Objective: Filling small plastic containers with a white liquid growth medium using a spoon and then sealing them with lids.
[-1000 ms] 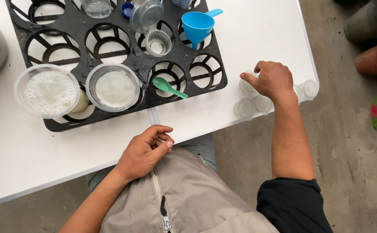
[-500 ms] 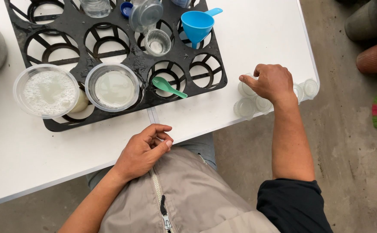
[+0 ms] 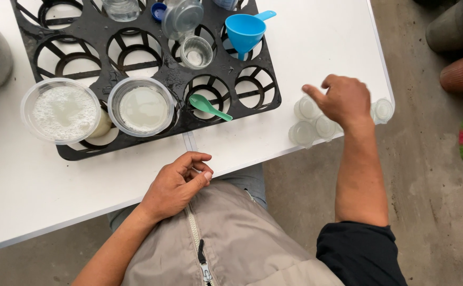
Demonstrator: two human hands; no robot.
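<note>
At the near edge of the white bench (image 3: 316,58), the left hand (image 3: 176,185) rests with its fingers curled loosely together, pinching a thin pale stick that is too small to identify. Farther right, the right hand (image 3: 342,99) hovers over a cluster of small clear cups (image 3: 309,123) near the bench's right corner, fingers bent and forefinger pointing left; whether it grips a cup cannot be told. Left of it lies a black tray (image 3: 252,100) holding a green spoon (image 3: 209,107), two round tubs (image 3: 141,106) of whitish liquid, and, farther off, a blue funnel (image 3: 244,32).
</note>
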